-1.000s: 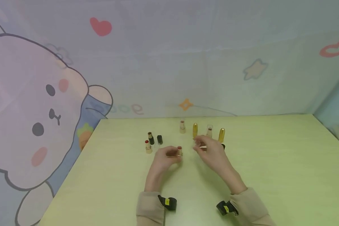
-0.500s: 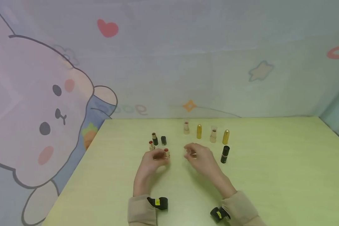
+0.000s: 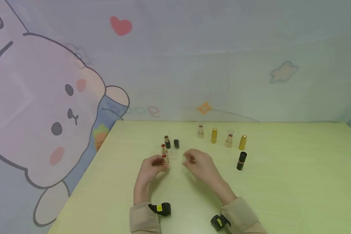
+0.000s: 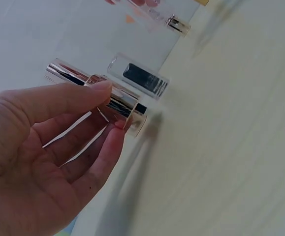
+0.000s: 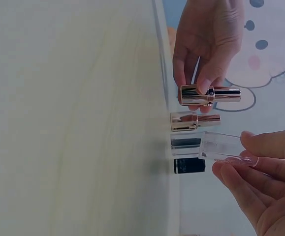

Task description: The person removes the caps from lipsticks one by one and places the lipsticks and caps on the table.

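My left hand (image 3: 152, 169) grips an uncapped gold lipstick (image 5: 208, 95) upright between thumb and fingers, its red tip showing on top in the head view. The lower end sits close over the table. Just behind it stands another uncapped gold lipstick (image 3: 163, 148) with a red tip. To the right, my right hand (image 3: 203, 167) pinches a clear lipstick cap (image 5: 223, 146) between thumb and fingers. In the right wrist view the cap's rim overlaps a clear-walled tube with a dark core (image 5: 186, 143).
A black tube with a gold top (image 3: 167, 142) and a short black piece (image 3: 176, 144) stand behind the left hand. Farther right are two clear-capped lipsticks (image 3: 229, 139), two gold bullet-shaped tubes (image 3: 214, 136) and a black tube (image 3: 241, 161). A printed cloth (image 3: 175, 65) hangs behind the table.
My left hand has carried the lipstick left, to the front of the other gold one. The right hand has moved left with the cap, away from the black tube. The head view has shifted slightly.
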Demonstrator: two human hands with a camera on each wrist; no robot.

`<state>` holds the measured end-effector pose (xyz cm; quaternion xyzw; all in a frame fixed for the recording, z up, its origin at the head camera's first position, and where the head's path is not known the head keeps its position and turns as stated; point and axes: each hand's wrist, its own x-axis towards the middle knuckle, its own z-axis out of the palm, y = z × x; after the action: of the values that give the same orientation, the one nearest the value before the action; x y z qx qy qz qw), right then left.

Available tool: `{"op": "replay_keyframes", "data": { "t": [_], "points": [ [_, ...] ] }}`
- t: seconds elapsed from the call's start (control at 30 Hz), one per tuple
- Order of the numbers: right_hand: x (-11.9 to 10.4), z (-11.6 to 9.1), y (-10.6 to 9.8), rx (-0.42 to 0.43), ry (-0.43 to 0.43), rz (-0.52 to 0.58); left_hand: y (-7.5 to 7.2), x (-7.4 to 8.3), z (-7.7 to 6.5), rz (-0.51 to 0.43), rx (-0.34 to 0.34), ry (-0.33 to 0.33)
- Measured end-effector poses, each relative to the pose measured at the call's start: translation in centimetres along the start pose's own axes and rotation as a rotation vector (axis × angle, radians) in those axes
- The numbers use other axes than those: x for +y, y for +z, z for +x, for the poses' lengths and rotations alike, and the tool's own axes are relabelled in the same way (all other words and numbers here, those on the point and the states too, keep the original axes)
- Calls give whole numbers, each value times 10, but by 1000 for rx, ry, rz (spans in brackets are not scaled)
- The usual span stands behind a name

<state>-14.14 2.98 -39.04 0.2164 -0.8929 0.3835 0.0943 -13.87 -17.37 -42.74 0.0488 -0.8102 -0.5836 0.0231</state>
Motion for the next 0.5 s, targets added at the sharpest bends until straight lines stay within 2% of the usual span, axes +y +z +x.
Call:
{"op": "replay_keyframes", "data": {
  "t": [0.2,0.5],
  "points": [
    [-3,2,5,-38,18,24,-4,-3,2,3,34,-24],
    [-8,9,17,-76,1,1,-7,-6,1,14,41,-49]
  ]
}}
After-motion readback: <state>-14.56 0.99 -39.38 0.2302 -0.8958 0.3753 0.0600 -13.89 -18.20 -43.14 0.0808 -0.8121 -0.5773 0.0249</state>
